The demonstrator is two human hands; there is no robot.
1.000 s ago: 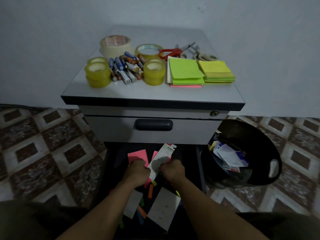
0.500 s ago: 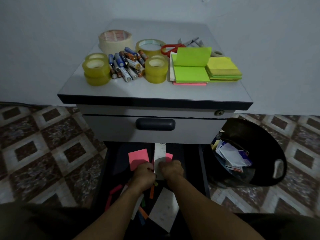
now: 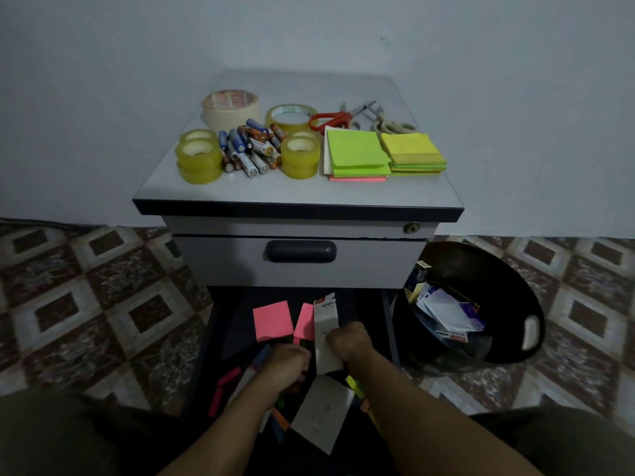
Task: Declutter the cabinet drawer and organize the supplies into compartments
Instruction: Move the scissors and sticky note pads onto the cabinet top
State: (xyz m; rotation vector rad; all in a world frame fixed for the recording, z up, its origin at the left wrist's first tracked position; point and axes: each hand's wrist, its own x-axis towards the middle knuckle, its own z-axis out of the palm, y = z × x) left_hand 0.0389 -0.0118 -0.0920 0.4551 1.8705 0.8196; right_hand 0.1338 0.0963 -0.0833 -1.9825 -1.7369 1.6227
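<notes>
Left hand [image 3: 287, 364] dropped off staple box [image 3: 325, 324] toward loose strips [image 3: 226, 377], grasp unclear | right hand [image 3: 348, 341] clamps box upright, likely to lift it from drawer [image 3: 364, 304] clutter.

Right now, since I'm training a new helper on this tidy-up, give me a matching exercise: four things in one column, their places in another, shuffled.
Things:
1. batteries
2. staples box
3. black bin
4. red scissors

Places:
A. on the floor, right of the cabinet
B. gripped by the right hand over the open drawer
C. between the yellowish tape rolls on the cabinet top
D. behind the green sticky notes

Pairs: 1-C, 2-B, 3-A, 4-D.
</notes>
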